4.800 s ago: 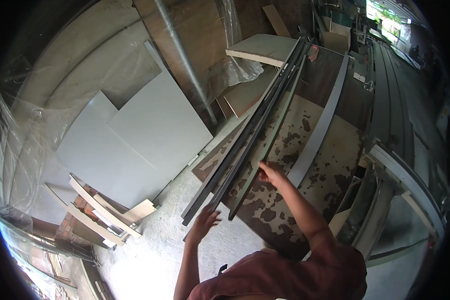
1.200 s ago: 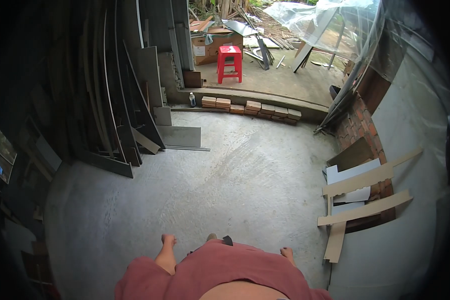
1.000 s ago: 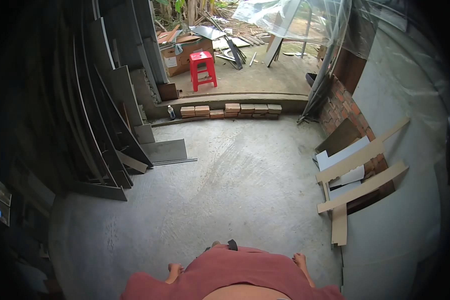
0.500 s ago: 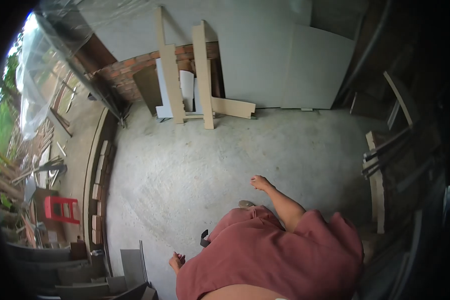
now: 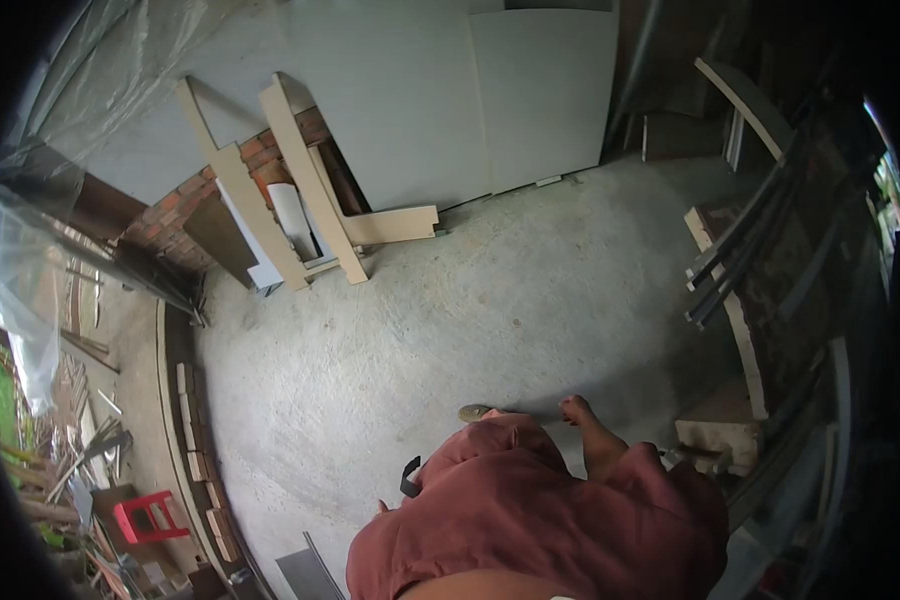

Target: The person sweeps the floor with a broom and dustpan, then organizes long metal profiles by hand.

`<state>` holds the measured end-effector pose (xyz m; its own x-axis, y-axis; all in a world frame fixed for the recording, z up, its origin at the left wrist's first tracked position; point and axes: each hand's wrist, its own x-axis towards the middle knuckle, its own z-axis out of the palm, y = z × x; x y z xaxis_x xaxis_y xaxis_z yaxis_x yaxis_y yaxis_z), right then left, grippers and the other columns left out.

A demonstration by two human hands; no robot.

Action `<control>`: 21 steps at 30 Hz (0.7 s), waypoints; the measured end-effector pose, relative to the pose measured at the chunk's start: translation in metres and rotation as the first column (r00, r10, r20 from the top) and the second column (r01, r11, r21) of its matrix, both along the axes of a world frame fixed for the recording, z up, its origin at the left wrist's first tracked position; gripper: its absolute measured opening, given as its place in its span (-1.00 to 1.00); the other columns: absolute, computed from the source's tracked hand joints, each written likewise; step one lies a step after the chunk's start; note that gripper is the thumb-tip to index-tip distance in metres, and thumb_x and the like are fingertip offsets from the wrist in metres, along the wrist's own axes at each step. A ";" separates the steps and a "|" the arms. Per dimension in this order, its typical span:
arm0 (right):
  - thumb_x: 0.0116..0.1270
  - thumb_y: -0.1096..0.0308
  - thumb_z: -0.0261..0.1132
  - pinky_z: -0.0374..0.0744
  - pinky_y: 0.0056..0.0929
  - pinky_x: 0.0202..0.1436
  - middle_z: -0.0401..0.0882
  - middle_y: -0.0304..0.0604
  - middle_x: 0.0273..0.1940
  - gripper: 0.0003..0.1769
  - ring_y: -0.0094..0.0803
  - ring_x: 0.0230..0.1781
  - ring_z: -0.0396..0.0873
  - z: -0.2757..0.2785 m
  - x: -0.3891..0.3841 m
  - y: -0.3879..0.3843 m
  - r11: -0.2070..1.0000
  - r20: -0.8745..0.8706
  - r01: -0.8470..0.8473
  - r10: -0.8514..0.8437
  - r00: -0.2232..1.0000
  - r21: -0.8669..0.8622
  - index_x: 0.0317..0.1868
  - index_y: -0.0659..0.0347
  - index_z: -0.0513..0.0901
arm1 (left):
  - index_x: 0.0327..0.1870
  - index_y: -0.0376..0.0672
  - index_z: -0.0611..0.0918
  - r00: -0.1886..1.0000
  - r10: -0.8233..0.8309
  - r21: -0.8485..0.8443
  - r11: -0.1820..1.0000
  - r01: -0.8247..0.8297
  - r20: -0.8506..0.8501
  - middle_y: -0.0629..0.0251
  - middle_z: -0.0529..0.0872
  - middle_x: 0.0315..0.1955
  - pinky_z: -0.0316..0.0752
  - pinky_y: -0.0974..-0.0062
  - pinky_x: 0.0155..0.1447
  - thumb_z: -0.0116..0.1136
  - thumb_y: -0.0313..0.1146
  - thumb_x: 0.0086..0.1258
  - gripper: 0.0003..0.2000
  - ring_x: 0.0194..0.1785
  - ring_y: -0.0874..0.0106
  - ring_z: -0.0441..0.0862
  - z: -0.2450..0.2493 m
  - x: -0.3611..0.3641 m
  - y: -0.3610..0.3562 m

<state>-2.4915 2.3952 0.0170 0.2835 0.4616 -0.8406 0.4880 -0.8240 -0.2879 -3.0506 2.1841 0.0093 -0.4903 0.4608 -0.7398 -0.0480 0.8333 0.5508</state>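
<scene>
My right hand (image 5: 574,409) hangs over the grey concrete floor (image 5: 410,330), right of a shoe tip (image 5: 474,412). Its fingers look curled in, and what they hold, if anything, is too small to make out. Of my left hand (image 5: 383,507) only a small bit shows past the edge of the reddish shirt (image 5: 530,510); its fingers are hidden. A black strap (image 5: 410,477) sticks out at the shirt's left side. Neither hand is seen touching any object around it.
Cream boards (image 5: 310,180) lean on the far wall beside large grey panels (image 5: 540,100). Dark bars (image 5: 735,245) and boards jut out at the right. Bricks (image 5: 198,465) line the left edge, with a red stool (image 5: 151,517) outside.
The view has turned to the right, so the leaning boards sit further left. My right hand is lower and further right in view. My left hand has mostly gone behind the shirt.
</scene>
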 end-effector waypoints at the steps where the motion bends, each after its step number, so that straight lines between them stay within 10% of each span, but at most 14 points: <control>1: 0.23 0.20 0.11 0.52 -0.38 -0.46 0.54 -0.16 -0.44 -0.71 -0.40 -0.50 0.52 0.005 0.003 0.003 0.999 -0.044 0.033 -0.031 0.999 0.024 -0.12 0.18 0.50 | -0.20 -0.45 0.53 0.997 0.080 -0.005 0.997 -0.080 0.012 -0.02 0.64 -0.38 0.49 0.30 -0.41 -0.23 0.17 0.28 -0.33 -0.44 0.15 0.60 0.007 0.017 -0.005; 4: 0.24 0.24 0.10 0.51 -0.41 -0.50 0.53 -0.15 -0.44 -0.70 -0.39 -0.51 0.51 0.007 0.004 0.038 0.998 -0.149 -0.055 0.056 0.987 0.009 -0.08 0.20 0.47 | -0.02 -0.36 0.45 0.887 0.453 -0.185 0.882 -0.433 0.088 -0.02 0.63 -0.29 0.40 0.39 -0.46 -0.37 0.29 0.24 -0.25 -0.42 0.18 0.61 0.093 0.052 0.064; 10: 0.25 0.33 0.04 0.38 -0.54 -0.67 0.50 -0.20 -0.54 -0.71 -0.55 -0.72 0.34 0.020 -0.027 0.117 0.950 -0.021 -0.280 0.285 0.958 0.136 -0.04 0.20 0.46 | 0.06 -0.30 0.36 0.839 0.521 0.034 0.846 -0.532 0.159 0.06 0.64 -0.29 0.41 0.47 -0.43 -0.23 0.21 0.26 -0.34 -0.44 0.27 0.62 0.141 0.050 0.128; 17: 0.27 0.31 0.02 0.34 -0.57 -0.69 0.48 -0.23 -0.53 -0.70 -0.54 -0.71 0.33 0.065 -0.138 0.198 0.813 0.057 -0.567 0.565 0.823 0.129 -0.02 0.18 0.47 | 0.00 -0.25 0.37 0.776 0.621 -0.056 0.783 -0.619 0.111 0.11 0.65 -0.30 0.46 0.39 -0.34 -0.10 0.00 0.30 -0.53 -0.42 0.29 0.63 0.111 0.035 0.061; 21: 0.28 0.25 0.07 0.27 -0.66 -0.72 0.35 -0.30 -0.54 -0.71 -0.64 -0.72 0.18 0.091 -0.240 0.230 0.942 -0.286 -0.244 0.305 0.908 0.231 -0.03 0.15 0.48 | 0.08 -0.22 0.34 0.569 0.805 -0.254 0.593 -0.764 0.171 0.08 0.60 -0.18 0.45 0.21 -0.19 -0.14 -0.10 0.34 -0.59 -0.26 0.17 0.61 0.060 0.036 -0.016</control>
